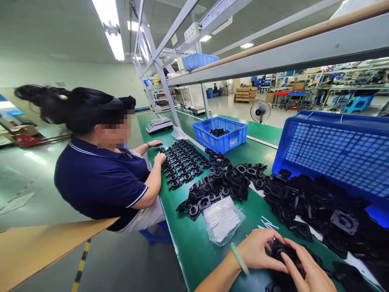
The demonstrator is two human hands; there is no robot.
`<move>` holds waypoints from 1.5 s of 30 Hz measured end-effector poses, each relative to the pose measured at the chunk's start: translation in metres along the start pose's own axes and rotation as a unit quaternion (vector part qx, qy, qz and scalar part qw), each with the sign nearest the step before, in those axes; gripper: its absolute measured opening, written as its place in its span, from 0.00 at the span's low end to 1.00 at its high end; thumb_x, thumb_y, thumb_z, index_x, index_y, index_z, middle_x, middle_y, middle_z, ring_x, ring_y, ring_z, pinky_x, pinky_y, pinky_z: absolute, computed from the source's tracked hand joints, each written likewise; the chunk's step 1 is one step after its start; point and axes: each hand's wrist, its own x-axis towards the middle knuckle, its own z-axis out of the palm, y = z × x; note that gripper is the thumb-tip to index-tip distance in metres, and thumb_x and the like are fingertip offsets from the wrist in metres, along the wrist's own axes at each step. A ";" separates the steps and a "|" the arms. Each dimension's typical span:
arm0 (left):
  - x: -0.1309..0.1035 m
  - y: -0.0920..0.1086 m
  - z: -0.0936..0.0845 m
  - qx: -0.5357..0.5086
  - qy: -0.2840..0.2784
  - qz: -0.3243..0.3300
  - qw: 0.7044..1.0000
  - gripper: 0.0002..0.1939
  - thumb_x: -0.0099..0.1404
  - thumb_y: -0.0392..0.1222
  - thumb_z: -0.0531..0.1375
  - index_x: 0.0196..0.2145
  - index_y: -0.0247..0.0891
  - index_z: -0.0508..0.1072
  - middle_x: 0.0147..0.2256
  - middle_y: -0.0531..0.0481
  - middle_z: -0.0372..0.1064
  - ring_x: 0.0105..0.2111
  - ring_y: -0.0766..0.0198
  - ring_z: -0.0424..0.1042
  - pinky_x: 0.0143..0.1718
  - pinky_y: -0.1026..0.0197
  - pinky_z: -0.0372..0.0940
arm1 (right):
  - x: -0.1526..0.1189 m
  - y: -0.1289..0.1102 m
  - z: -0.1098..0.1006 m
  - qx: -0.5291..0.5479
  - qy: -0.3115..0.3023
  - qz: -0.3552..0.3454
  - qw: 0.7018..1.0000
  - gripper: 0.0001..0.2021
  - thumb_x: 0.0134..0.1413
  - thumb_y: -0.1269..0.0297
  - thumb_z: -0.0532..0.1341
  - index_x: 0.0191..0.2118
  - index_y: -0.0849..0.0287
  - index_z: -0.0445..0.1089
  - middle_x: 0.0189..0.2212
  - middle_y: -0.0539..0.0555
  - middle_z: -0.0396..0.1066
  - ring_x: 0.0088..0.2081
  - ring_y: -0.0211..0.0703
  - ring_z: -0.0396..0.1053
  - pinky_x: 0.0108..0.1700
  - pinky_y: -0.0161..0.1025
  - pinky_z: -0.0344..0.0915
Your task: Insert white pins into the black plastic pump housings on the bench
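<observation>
At the lower right, my left hand (257, 249) and my right hand (310, 269) close around one black plastic housing (282, 248). My left fingers and thumb grip it from the left, and my right fingers press on its right side. Its underside is hidden by my hands. A clear plastic bag (223, 219) of thin white pieces lies left of my left wrist. Several loose white sticks (267, 223) rest just beyond my fingers. Past them spreads a large heap of similar black housings (304, 198), with a smaller pile (209, 190) farther left.
Beside a tilted blue crate (328, 142), the heap covers the green bench (182, 227). Another blue bin (220, 136) holds black parts. A co-worker (103, 174) sits left, hands at neat rows of housings (182, 162). A scale (159, 125) stands behind; a shelf beam (273, 52) crosses overhead.
</observation>
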 end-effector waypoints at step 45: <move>0.006 -0.040 -0.028 0.401 -0.006 -0.019 0.916 0.28 0.72 0.52 0.43 0.62 0.31 0.58 0.65 0.41 0.47 0.66 0.53 0.40 0.65 0.45 0.45 | -0.016 -0.039 0.045 -0.165 -0.002 -0.062 0.984 0.21 0.66 0.64 0.43 0.57 0.61 0.62 0.58 0.61 0.60 0.52 0.49 0.68 0.49 0.48 0.71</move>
